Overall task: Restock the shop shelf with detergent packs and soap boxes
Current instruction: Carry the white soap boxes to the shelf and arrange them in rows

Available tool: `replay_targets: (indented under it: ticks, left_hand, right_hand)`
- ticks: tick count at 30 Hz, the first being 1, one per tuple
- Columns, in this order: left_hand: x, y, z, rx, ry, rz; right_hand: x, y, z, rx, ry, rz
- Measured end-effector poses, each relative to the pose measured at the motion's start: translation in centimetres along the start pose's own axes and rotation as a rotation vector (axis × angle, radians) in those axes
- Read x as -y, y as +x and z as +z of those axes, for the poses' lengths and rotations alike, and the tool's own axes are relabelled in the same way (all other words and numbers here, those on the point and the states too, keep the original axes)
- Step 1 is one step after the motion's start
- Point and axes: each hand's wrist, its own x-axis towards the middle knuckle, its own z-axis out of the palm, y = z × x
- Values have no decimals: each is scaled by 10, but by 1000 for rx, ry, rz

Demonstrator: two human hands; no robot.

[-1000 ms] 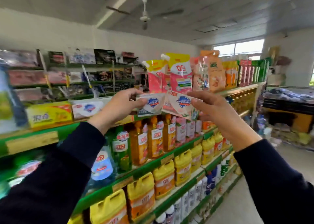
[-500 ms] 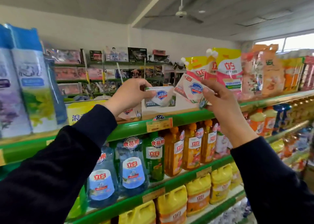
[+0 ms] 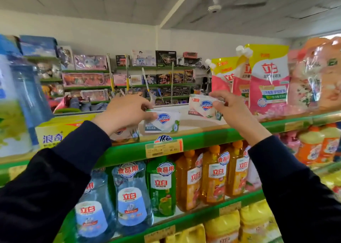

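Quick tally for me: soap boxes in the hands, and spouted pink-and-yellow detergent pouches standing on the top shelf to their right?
Soap boxes in hand: 2, one in the left hand, one in the right hand
Spouted detergent pouches: 2
Total: 4

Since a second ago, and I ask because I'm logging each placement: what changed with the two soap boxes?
The left hand brought its soap box down to the top shelf; the right hand drew the pink soap box away from it, above the shelf. Both hands still grip their boxes.
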Motion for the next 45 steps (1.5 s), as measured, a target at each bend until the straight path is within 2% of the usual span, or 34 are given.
replay_targets:
  ticks: [3,6,10,14,16,20,26,28,31,35,41,45]
  left_hand:
    - [5,-5,-9,112,9,11]
    - [10,-7,-16,162,8,7]
    - [12,-8,-19,174,48,-1]
    - [5,-11,-18,115,-29,20]
    - [2,-13,-15,92,-73,37]
    - [1,-14,-14,70,-121,35]
    - [-3,-16,-7,4,-15,0]
    - [-9,-23,0,-86,-32,-20]
    - [-27,-33,15,-283,-151,50]
    - [-56,-45,37,-386,-247,150]
    - [-82,-64,63,-363,-518,206]
    - [-95,-76,71,-292,-584,220]
  right_hand:
    - [-6,14,0,213,-109,-43]
    - [-5,21,3,400,-82,-53]
    - [-4,22,8,513,4,-20]
    - [-6,19,4,570,107,75]
    - [-8,19,1,545,153,109]
    - [-6,14,3,502,53,60]
    - [-3,0,8,417,-4,38]
    - [-2,-8,9,337,9,45]
    - [1,-22,13,154,78,36]
    - [10,-47,9,19,79,-6]
    - [18,-87,-3,-106,46,6]
    - [21,-112,-6,-131,3,33]
